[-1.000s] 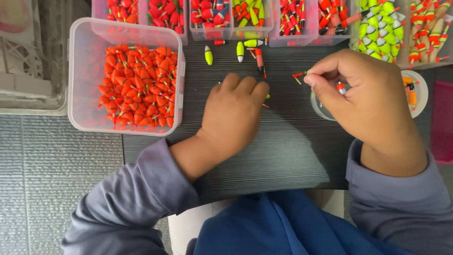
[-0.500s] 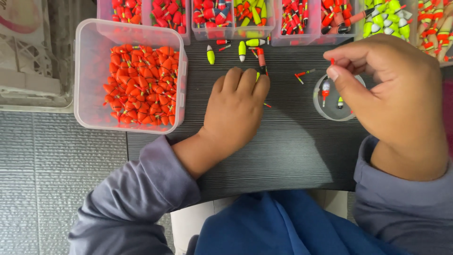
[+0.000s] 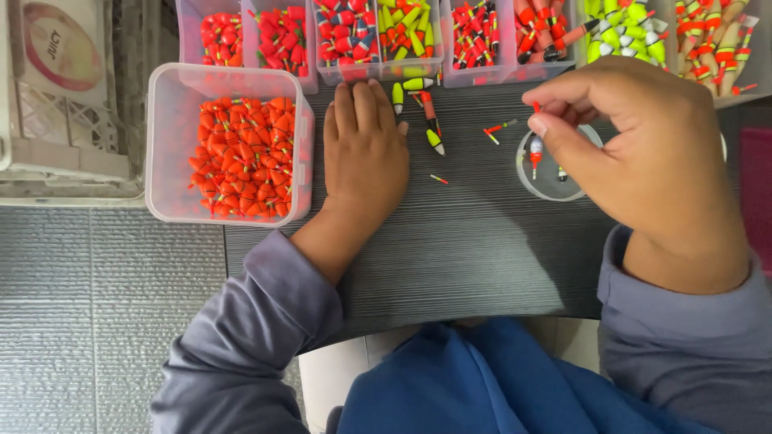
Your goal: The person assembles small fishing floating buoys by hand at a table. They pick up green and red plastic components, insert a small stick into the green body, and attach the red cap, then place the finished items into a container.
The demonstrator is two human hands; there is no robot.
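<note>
Pinching a thin red stem between thumb and forefinger, the right hand point(image 3: 643, 161) hovers over a small clear dish point(image 3: 555, 173), where a float point(image 3: 534, 149) with a white body and red tip shows just below the fingertips; whether the stem belongs to it I cannot tell. The left hand point(image 3: 366, 153) lies flat and empty on the dark table point(image 3: 474, 249), fingers together, beside a tub point(image 3: 173, 145) of orange floats. Loose yellow floats point(image 3: 434, 141) lie between the hands

Bright, even overhead light, soft shadows under the hands point(image 3: 366, 153) on the dark tabletop point(image 3: 482, 241), mild glare on clear plastic boxes point(image 3: 173, 145), sharp focus, slight edge distortion
</note>
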